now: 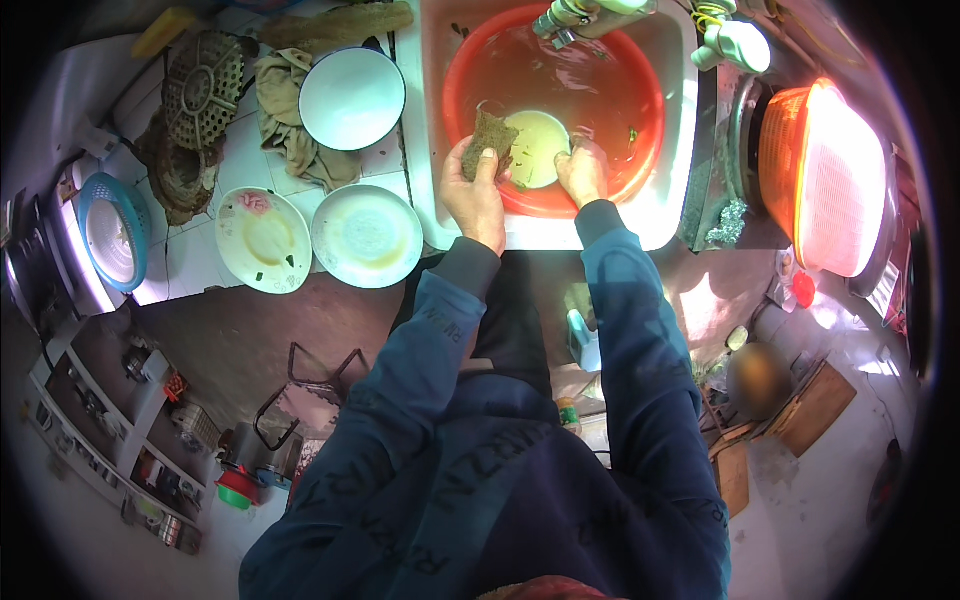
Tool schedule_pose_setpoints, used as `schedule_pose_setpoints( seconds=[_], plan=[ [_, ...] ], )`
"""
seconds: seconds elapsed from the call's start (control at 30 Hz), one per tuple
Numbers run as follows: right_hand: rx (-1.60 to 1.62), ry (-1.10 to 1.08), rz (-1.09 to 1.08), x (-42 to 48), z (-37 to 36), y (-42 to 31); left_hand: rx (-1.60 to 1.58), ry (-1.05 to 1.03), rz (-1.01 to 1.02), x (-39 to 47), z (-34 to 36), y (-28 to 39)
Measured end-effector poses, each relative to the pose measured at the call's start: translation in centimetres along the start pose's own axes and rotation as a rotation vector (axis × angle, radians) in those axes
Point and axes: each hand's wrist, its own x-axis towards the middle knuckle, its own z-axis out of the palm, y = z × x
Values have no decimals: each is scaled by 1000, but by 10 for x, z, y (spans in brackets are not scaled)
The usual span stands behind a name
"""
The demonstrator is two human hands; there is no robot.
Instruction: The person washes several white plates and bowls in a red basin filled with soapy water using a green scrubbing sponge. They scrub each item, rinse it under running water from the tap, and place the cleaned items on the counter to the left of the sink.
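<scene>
My left hand (478, 191) grips a brownish scouring pad (490, 142) above the near left rim of a red plastic basin (652, 161). With my right hand (583, 171) I hold the right edge of a small pale bowl (536, 142), which has green bits of food on it. The basin holds water and stands in a white sink (424, 150), under a metal tap (556, 28). On the tiled counter left of the sink lie an oval plate with a rose pattern (262, 238), a round plate (367, 236) and a white enamel bowl (352, 99).
A crumpled cloth (285, 127), a perforated metal steamer rack (196, 90) and a blue colander (139, 225) are on the left counter. Right of the sink are a steel wool scrubber (727, 223) and an orange basket (780, 161). A metal-framed chair (289, 412) stands behind, at the left.
</scene>
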Motion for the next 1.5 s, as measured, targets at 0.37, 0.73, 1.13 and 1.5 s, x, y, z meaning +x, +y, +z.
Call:
schedule_pose_setpoints(
  seconds=[0.37,0.73,1.13,1.5],
  plan=[
    [-182,91,-306,3,-75,-5,131,-135,109,-7,30,-5],
    [-158,243,-214,11,-117,18,383,-534,-338,-4,57,-42],
    [-16,23,113,15,-122,11,555,-290,-218,28,59,-94],
    [127,31,124,22,-96,18,149,-377,-536,26,70,-75]
  ],
)
